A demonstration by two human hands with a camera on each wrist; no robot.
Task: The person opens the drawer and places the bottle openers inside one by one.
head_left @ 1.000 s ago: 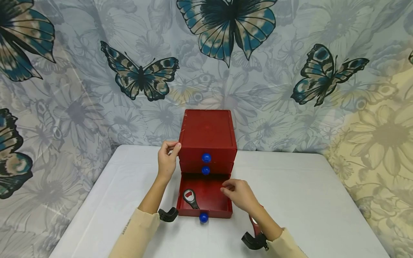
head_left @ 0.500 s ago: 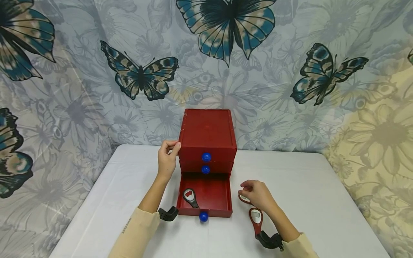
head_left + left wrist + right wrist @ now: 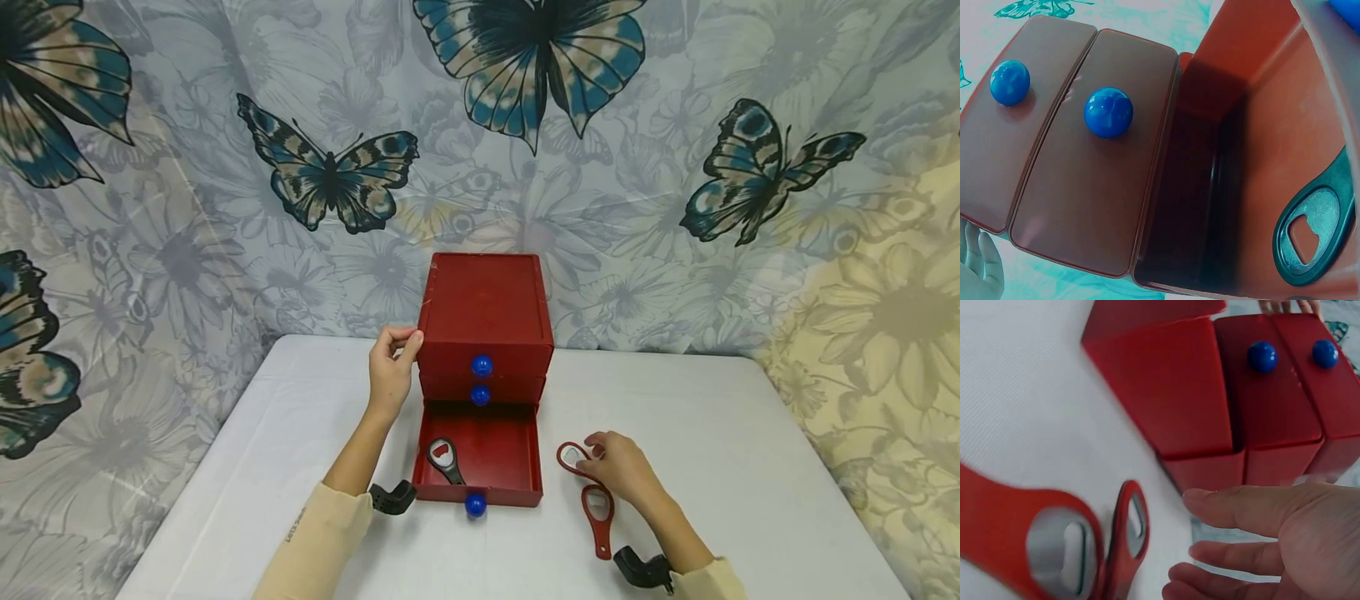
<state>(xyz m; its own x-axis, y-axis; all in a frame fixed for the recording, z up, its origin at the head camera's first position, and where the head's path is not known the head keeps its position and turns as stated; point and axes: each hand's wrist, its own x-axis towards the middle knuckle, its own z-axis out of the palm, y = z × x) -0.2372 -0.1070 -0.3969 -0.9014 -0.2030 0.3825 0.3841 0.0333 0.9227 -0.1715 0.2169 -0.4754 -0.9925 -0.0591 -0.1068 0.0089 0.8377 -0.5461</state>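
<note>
A red drawer cabinet (image 3: 483, 300) with blue ball knobs stands upright, its bottom drawer (image 3: 498, 454) pulled out. Inside that drawer, at the left, lies a black bottle opener (image 3: 444, 458), seen closer in the left wrist view (image 3: 1313, 228). My left hand (image 3: 390, 371) touches the cabinet's left side near the front top corner. Over the table right of the drawer is my right hand (image 3: 622, 471), its fingers at a red bottle opener (image 3: 573, 457). In the right wrist view those fingers stand apart from the opener's head (image 3: 1132, 528). A second red bottle opener (image 3: 600, 525) lies just below.
The white table (image 3: 712, 433) runs to a wall cloth (image 3: 615, 283) printed with butterflies and flowers. Two upper drawers (image 3: 1282, 381) are closed. The lower drawer's blue knob (image 3: 476, 506) juts toward the front. Black straps with camera mounts (image 3: 641, 568) sit at the wrists.
My right hand has moved from above the open drawer rightward to the red bottle openers. The left hand stays at the cabinet's side, and the black opener has not moved.
</note>
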